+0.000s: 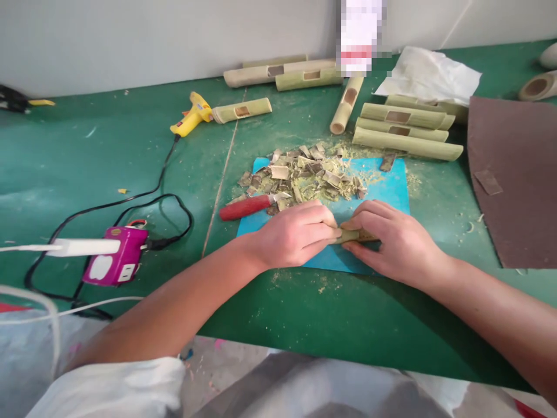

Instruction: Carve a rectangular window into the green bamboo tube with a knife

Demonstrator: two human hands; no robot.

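Over the blue mat (389, 188), my left hand (296, 235) and my right hand (394, 241) meet at a short piece of bamboo (349, 235). My left fingers are closed on its left end, and my right thumb and fingers wrap its right part. Most of the piece is hidden by my hands. A red-handled knife (246, 207) lies just beyond my left hand, blade pointing right. Behind it spreads a heap of bamboo chips and shavings (304, 171), partly on the mat.
Cut bamboo tubes (407, 144) with square openings lie at the back. A yellow glue gun (191, 116) touches one tube. Left are a purple power adapter (115, 255) and black cable (162, 168). A brown sheet (517, 186) lies right, white tissue (429, 75) behind.
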